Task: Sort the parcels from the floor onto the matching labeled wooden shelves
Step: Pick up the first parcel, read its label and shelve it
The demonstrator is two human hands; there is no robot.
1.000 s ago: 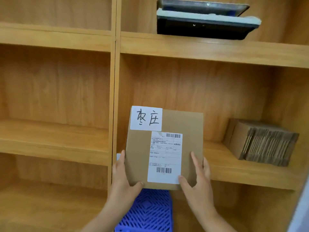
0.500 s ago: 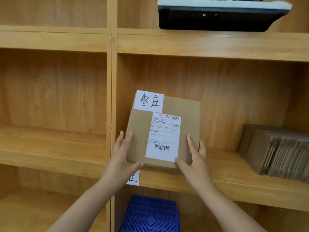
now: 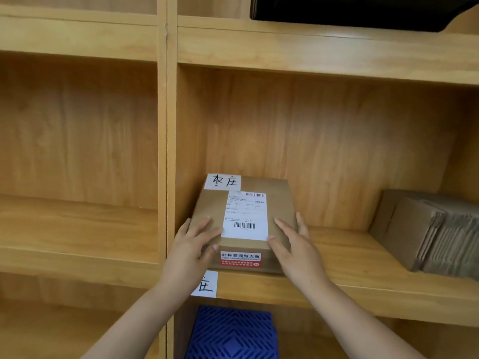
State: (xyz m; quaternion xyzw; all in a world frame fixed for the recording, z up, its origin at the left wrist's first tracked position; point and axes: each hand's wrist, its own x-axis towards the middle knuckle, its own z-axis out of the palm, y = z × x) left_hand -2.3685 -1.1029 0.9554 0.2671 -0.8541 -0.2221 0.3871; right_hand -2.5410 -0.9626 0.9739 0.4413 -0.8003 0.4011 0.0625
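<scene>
A brown cardboard parcel point(image 3: 278, 203) lies flat at the left end of the middle wooden shelf point(image 3: 350, 278). It carries a white shipping label, a handwritten white tag at its far left corner and a red sticker on its front face. My left hand point(image 3: 193, 248) grips its near left corner, thumb on the front face. My right hand point(image 3: 294, 244) holds its near right corner. A white handwritten shelf label point(image 3: 207, 285) sticks to the shelf's front edge just below the parcel, partly hidden by my left wrist.
A stack of flattened cardboard boxes point(image 3: 430, 234) sits at the right end of the same shelf. A black device point(image 3: 363, 14) rests on the shelf above. A blue plastic crate point(image 3: 230, 332) stands in the compartment below. A vertical divider point(image 3: 166, 151) separates the left bay's shelves.
The parcel went from upright in front of the shelf to lying flat on it, pushed inward. Both hands moved forward with it and still grip its near corners.
</scene>
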